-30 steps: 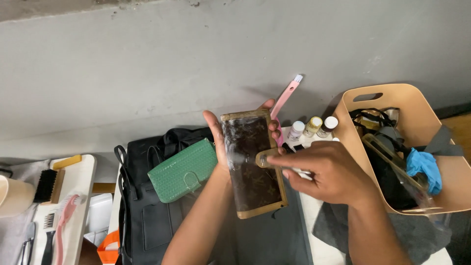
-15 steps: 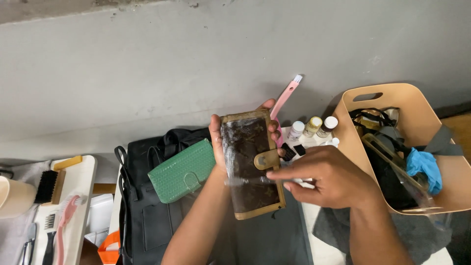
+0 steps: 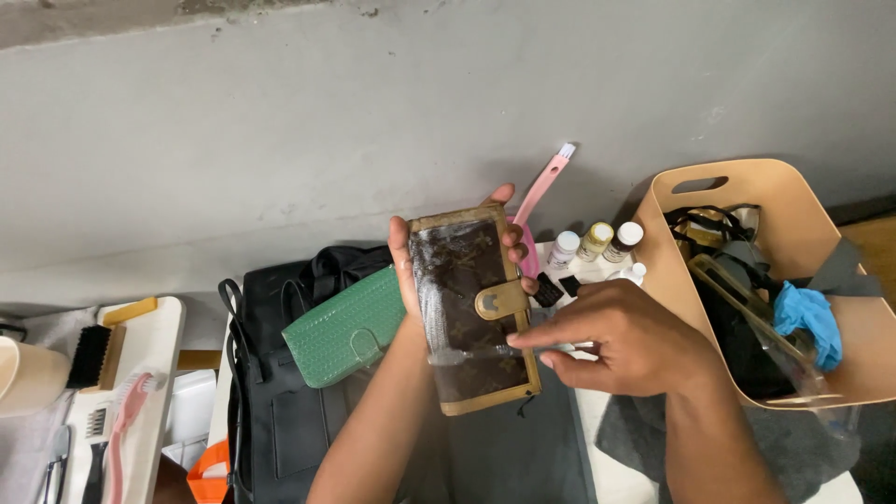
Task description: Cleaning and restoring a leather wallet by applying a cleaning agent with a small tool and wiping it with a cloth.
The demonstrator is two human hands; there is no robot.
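At the far left a cream cup (image 3: 26,375) sits beside a white tray (image 3: 159,347) that carries a dark brush with a wooden back (image 3: 93,357) and a pink toothbrush (image 3: 121,420); an orange strap (image 3: 210,471) shows just below the tray's right edge. Next comes a black bag (image 3: 280,411) lying flat, and on it rests a green textured wallet (image 3: 343,327), tilted, its right end touching the left hand. The left hand (image 3: 411,271) grips a brown patterned wallet (image 3: 471,308) with tan trim from behind, thumb on its left edge and fingertips curled over the right edge, holding it upright and slightly tilted above the black bag, in the middle of the view. Clear film covers part of the wallet's face, and its tan clasp tab lies closed on the right side. The right hand (image 3: 621,341) comes in from the lower right with its fingers drawn close together, their tips touching the film at the wallet's lower right; whether it pinches the film I cannot tell. Behind the wallet a pink brush (image 3: 544,182) points up towards the grey wall. To its right stand three small bottles (image 3: 597,241), close together. At the far right a beige basket (image 3: 672,243) with a cut-out handle holds dark straps and a blue glove (image 3: 810,317).
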